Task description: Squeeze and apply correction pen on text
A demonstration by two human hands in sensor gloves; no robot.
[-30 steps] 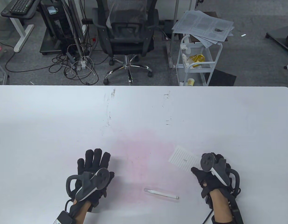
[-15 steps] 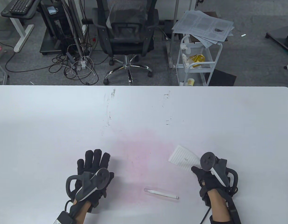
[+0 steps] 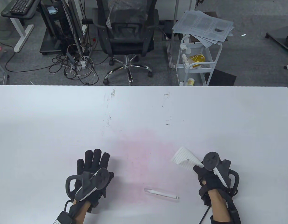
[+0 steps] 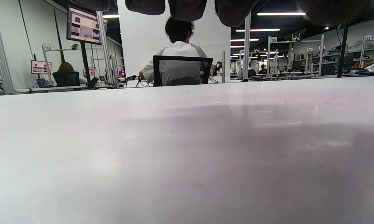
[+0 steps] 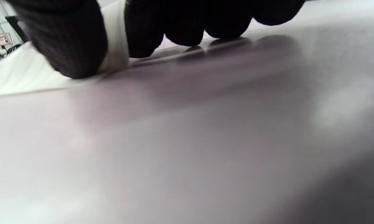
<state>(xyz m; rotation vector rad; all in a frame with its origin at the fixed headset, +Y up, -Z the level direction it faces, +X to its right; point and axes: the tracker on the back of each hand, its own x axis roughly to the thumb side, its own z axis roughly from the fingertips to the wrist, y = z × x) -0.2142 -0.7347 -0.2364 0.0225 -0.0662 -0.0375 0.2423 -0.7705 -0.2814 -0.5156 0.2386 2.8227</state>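
Correction pen (image 3: 160,194) flat on table (image 3: 144,109), near front edge, between both hands. Lined paper slip (image 3: 185,158) behind and right of pen, apart from it, touching right hand (image 3: 210,178). Left hand (image 3: 93,173) resting on table, left of pen.

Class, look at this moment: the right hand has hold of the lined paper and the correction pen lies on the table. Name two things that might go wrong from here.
1. The right hand pinches the lined paper at one edge; the sheet looks bent, so it may crease or slip, and the small written mark could shift.
2. The correction pen lies loose on the table between the hands; a careless sweep by the flat left hand might roll it away.
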